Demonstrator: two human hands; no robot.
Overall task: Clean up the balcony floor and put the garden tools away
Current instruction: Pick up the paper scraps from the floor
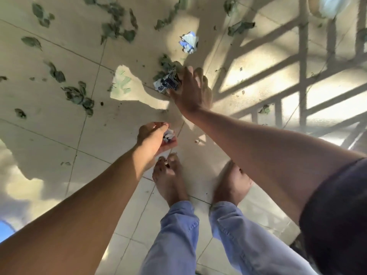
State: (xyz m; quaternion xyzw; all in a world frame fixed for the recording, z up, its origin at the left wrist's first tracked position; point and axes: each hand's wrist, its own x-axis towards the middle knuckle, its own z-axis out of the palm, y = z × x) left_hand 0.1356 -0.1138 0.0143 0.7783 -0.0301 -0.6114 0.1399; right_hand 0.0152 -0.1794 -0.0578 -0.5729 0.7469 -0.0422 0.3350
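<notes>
My right hand (pixel 191 92) reaches down to the tiled floor (pixel 59 126), fingers spread over a crumpled blue-and-white paper scrap (pixel 166 83) that lies among leaves; its thumb side touches the scrap. Nearer my feet, my left hand (pixel 154 139) is cupped and holds a smaller crumpled paper piece (pixel 168 134) in its curled fingers. Another crumpled blue-and-white paper (pixel 188 42) lies farther out on the floor. Dry green leaves (pixel 79 95) are scattered across the tiles to the left and ahead.
My bare feet (pixel 170 179) in blue trousers stand on the tiles below the hands. Railing shadows (pixel 301 80) stripe the sunlit floor at right. A pale round object (pixel 325 6) sits at the top right edge. More leaves (pixel 240 27) lie near it.
</notes>
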